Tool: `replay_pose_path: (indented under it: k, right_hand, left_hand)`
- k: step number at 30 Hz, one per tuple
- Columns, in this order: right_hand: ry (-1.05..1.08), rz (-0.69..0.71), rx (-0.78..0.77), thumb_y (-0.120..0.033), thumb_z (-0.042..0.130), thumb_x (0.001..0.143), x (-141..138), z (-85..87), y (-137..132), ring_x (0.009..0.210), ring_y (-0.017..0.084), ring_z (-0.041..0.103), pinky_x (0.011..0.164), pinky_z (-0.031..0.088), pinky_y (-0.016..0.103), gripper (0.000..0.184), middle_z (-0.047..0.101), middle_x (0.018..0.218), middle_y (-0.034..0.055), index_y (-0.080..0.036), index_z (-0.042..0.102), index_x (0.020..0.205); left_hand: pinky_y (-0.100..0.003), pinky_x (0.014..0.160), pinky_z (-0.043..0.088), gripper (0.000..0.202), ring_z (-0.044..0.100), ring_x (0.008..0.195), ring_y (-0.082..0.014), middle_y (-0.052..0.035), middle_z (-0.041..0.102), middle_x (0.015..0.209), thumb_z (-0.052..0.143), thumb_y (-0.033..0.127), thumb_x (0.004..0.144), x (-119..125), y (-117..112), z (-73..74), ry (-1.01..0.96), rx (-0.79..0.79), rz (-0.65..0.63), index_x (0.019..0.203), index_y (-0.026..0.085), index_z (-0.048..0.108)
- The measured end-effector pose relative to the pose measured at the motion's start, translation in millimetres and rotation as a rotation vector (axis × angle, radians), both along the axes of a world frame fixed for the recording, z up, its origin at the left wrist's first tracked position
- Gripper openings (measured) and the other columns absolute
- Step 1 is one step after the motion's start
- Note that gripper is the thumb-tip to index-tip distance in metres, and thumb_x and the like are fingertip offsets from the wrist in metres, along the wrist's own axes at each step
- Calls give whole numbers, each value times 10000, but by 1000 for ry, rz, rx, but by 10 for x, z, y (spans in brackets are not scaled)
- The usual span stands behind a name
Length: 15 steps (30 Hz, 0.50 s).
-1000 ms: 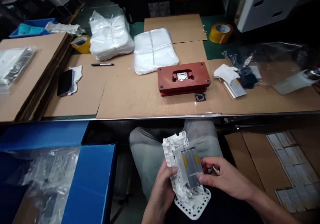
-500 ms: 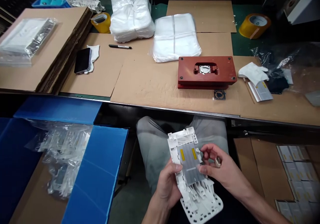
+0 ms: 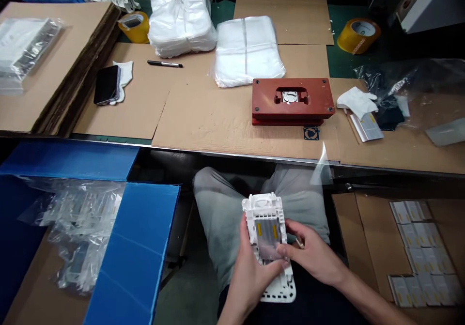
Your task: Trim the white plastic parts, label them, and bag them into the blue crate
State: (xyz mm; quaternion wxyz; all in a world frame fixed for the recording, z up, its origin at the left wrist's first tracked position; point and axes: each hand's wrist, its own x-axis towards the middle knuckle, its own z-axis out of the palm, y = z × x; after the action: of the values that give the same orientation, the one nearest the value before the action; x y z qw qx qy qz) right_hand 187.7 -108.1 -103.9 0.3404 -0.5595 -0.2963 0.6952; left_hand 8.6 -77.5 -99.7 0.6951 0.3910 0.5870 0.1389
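Here's the white plastic frame (image 3: 263, 201), right between the two hands above the lap, its upper end tipped away from the fingers. Set in its face, a grey plate (image 3: 268, 245) with two yellow strips lies right under the thumbs! The left hand (image 3: 250, 271) wraps the frame, fingers along one long side, thumb reaching across by the plate's lower end. And the right hand (image 3: 314, 257): curled narrow, thumb on the plate, forefinger at the opposite edge; whether it truly grips, I can't tell. Something small and pale pokes out among those right fingers, too small to name.

Beyond the right fingertips, a clear scrap of film (image 3: 322, 170) catches the light near the table edge. Straight out past both hands sits a red block (image 3: 263, 97), a dark square piece (image 3: 311, 133) just beside it, tied white bags (image 3: 249, 54) behind. Well off the left fingers, a blue box (image 3: 138, 247); out past the right wrist, rows of grey plates (image 3: 414, 238) on cardboard (image 3: 374, 233).
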Motion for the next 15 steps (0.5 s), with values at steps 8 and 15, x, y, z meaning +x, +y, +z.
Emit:
replay_pose_path:
  k: [8, 15]
  right_hand:
    - [-288, 304, 183, -294, 672, 891, 27, 23, -196, 1200, 257, 595, 1004, 502, 375, 603, 591, 1405, 50, -281, 459, 1456]
    - [-337, 252, 327, -86, 614, 840, -39, 5, -293, 1217, 252, 586, 1042, 472, 370, 600, 618, 1326, 81, -248, 474, 1400]
  left_hand:
    - [-380, 964, 495, 1055, 635, 1117, -300, -127, 637, 1260, 901, 340, 574, 13, -225, -149, -66, -30, 87, 1419, 207, 283]
    - [-352, 884, 515, 801, 658, 1034, -290, -73, 698, 1109, 916, 262, 553, 13, -244, -99, -92, -6, 66, 1222, 204, 479]
